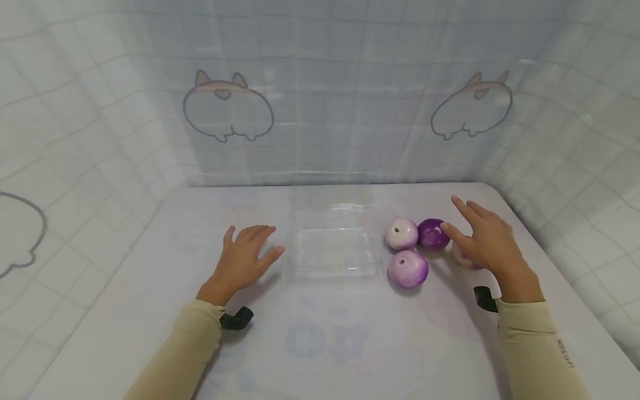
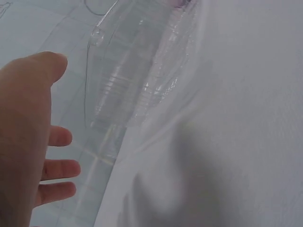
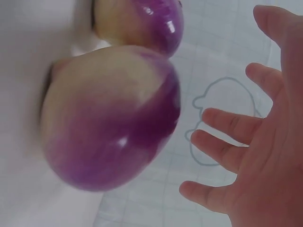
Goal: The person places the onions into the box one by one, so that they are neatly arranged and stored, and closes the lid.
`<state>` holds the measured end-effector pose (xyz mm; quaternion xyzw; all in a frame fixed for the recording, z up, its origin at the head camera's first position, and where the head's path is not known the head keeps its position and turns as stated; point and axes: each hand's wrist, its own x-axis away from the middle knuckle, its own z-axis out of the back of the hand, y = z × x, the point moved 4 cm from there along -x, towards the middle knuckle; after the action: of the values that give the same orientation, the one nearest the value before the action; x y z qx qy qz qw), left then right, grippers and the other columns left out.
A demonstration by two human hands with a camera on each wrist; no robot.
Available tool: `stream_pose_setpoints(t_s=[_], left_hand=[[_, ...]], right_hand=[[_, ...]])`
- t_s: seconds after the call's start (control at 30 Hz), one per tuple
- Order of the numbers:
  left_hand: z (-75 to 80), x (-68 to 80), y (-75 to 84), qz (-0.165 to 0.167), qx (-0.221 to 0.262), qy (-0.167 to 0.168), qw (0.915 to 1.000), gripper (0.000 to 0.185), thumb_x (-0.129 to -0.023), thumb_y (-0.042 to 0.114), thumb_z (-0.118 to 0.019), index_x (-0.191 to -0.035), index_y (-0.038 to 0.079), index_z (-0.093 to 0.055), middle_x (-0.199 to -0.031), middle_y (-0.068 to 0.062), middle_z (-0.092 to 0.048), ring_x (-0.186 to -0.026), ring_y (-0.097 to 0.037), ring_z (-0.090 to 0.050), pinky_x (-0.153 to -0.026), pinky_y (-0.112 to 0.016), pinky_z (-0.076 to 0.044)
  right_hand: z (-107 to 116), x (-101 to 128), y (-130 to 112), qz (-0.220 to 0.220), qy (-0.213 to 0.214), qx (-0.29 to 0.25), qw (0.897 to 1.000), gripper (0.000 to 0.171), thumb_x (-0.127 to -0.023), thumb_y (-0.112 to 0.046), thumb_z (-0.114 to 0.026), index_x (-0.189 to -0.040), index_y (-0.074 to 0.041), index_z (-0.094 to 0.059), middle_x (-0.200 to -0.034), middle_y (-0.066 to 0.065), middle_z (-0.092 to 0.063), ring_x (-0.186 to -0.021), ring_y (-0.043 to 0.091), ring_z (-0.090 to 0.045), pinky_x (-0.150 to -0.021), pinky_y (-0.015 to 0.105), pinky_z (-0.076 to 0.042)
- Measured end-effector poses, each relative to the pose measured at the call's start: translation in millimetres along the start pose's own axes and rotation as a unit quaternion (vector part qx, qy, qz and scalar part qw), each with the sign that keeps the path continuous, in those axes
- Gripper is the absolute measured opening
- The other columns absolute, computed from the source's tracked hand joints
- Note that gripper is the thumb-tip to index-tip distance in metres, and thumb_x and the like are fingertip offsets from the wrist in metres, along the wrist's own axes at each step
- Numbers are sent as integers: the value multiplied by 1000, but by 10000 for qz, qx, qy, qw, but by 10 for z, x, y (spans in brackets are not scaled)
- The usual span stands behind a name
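Several round purple-and-white turnips sit on the right of the table: a pale one (image 1: 401, 234), a dark purple one (image 1: 433, 235) touching it, and a lilac one (image 1: 408, 269) in front. Another turnip (image 1: 462, 258) is mostly hidden beneath my right hand (image 1: 487, 239), which hovers over it with fingers spread. In the right wrist view a large turnip (image 3: 111, 127) is beside the open fingers, apart from them. My left hand (image 1: 240, 258), fingers extended and holding nothing, is just left of a clear plastic clamshell box (image 1: 332, 272), its lid raised at the back.
A white tabletop (image 1: 330, 361) with faint printed shapes lies under everything. Grid-patterned curtains (image 1: 340, 111) with cartoon animal drawings enclose the back and both sides, close behind the box's lid.
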<state>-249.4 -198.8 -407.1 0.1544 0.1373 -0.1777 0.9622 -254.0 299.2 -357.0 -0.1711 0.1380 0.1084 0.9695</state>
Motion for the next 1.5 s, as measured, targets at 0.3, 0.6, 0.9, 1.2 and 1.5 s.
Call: stream_pose_setpoints(t_s=[0.3,0.6,0.9,1.2,1.5], left_hand=[[-39,39,45,38,273,16,9996,54,-102,51,-51,-135,10,-62,-143,-14,-54,-134,-35,-46,-114,-66,-14],[-24,9,71,147,860,327,9957,44,-103,41,-53,-128,7,-66,-136,-14,-59,-125,-35,-54,-107,-59,-35],[-143,-2,77,641,2005,-253,9773,55,-104,49,-49,-144,12,-53,-143,-9,-52,-124,-29,-55,-101,-53,-46],[-301,27,117,466,2819,-361,9576,60,-105,37,-54,-153,6,-37,-143,-16,-51,-128,-31,-52,-106,-53,-42],[-292,40,125,36,2753,-127,9613,46,-107,35,-50,-151,22,-48,-141,-11,-50,-119,-25,-56,-101,-51,-45]], right_hand=[[-26,105,128,-53,78,-465,9989,66,-101,-43,-55,-157,-16,-35,-153,26,-39,-133,55,-37,-95,78,-29],[-127,162,274,-436,-289,-1061,9930,70,-103,-44,-53,-159,-12,-27,-150,33,-38,-132,56,-37,-100,73,-30],[-190,230,285,-673,-536,-1545,9842,68,-104,-43,-52,-152,3,-36,-148,35,-36,-127,56,-43,-98,70,-39],[-328,317,393,-748,-696,-1374,9852,61,-105,-42,-50,-143,5,-47,-135,34,-50,-121,50,-47,-98,68,-37],[-392,259,429,-935,-907,-1292,9830,65,-104,-46,-47,-145,4,-44,-139,36,-45,-122,53,-45,-99,69,-37]])
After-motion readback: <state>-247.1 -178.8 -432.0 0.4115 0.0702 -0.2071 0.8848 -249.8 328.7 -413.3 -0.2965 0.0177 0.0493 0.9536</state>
